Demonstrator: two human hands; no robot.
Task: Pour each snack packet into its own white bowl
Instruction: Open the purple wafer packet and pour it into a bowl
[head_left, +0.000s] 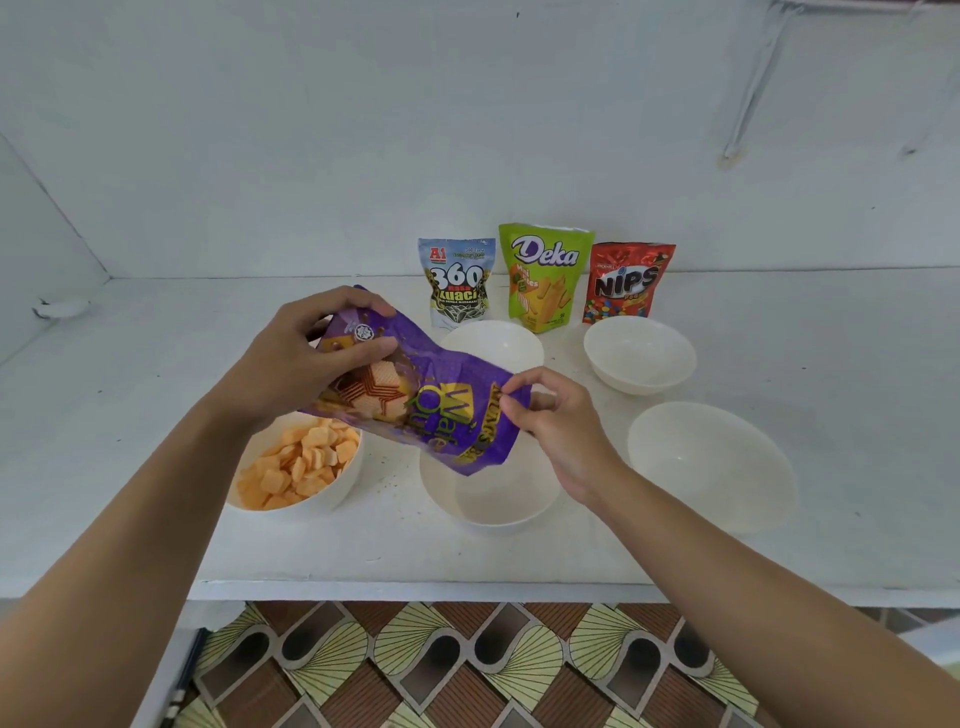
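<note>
fingers (358, 300) of the left hand (306, 358) are curled round the upper end of the purple wafer packet (441, 405); thumb is pressed on its printed face. fingertips (511, 387) of the right hand (550, 421) are pinched on the packet's lower right edge.

- key relation: the packet's long axis is slanted from upper left, at the left hand, down to lower right. its low end is held over the front centre bowl (498, 501), which shows no contents. the right hand is the nearer one to that low end; the left is placed to lift and tip.
- whether the low end is already torn open cannot be told; nothing is seen falling.
- packet: thin glossy film, creased, crumpled where gripped; likely to slip and buckle, so a shake may be needed.
- bowls: smooth white, round, deep-walled. left bowl (345, 480) is filled with pale orange crackers (296, 462). back middle bowl (493, 345), back right bowl (639, 356) and front right bowl (711, 462) are seen bare.
- kuaci packet (460, 283), deka packet (543, 275) and nips packet (626, 283) are stood upright at the back of the white counter (156, 415), near the wall.
- judged stage: second of five pours, about to begin.
</note>
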